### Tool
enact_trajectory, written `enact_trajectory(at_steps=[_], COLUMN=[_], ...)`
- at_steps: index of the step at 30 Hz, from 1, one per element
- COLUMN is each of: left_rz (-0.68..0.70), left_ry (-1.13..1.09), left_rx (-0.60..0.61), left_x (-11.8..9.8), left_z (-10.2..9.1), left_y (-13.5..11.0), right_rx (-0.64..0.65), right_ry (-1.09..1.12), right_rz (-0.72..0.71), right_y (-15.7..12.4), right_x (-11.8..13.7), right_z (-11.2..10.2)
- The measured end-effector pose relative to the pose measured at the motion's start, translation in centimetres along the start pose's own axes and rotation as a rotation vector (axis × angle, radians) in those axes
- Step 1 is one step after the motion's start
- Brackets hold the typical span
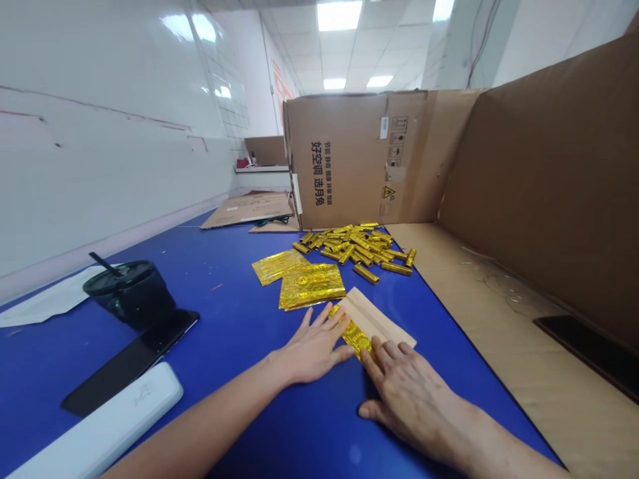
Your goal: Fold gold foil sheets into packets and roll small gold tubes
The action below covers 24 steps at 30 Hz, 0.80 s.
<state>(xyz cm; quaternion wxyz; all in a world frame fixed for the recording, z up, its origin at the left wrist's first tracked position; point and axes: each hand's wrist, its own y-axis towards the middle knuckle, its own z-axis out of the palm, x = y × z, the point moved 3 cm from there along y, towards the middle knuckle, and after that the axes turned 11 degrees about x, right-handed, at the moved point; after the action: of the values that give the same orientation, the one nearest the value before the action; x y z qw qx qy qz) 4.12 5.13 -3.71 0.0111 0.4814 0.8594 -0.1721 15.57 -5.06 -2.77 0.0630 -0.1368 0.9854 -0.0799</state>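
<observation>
On the blue table, a tan wooden strip lies over a gold foil sheet, whose printed surface shows between my hands. My left hand lies flat, its fingertips on the foil at the strip's left end. My right hand rests palm down, its fingers on the strip's near edge and the foil. Just beyond sit a stack of gold foil sheets and a single creased sheet. Farther off lies a heap of small gold foil rolls.
A black lidded cup with a straw and a black phone stand left, near a white oblong case. A printed cardboard box stands behind the rolls. A cardboard sheet with a dark slab lies right.
</observation>
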Motion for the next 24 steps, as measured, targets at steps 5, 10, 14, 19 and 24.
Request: enact_trajectory(at_steps=[5,10,14,19,24], left_rz=[-0.027,-0.006,0.004,0.017,0.085], left_ry=[0.044,0.066,0.095,0.089,0.054], left_rx=[-0.061,-0.001,0.001,-0.001,0.074], left_x=[-0.8,-0.9,-0.7,-0.4,-0.2], left_z=[0.5,0.8,1.1,1.2,0.6], left_y=[1.1,1.4,1.5,1.6,1.2], right_rx=[-0.096,-0.146,-0.256,-0.118,-0.048], right_ry=[0.046,0.241,0.367,0.372,0.373], right_rz=[-0.116,-0.076,-0.13,-0.197,-0.153], right_y=[-0.3,-0.4,-0.3,-0.1,-0.6], right_x=[1.4,0.1,-0.7,0.0,0.4], right_z=[-0.5,-1.1,-1.2,-0.8,-1.3])
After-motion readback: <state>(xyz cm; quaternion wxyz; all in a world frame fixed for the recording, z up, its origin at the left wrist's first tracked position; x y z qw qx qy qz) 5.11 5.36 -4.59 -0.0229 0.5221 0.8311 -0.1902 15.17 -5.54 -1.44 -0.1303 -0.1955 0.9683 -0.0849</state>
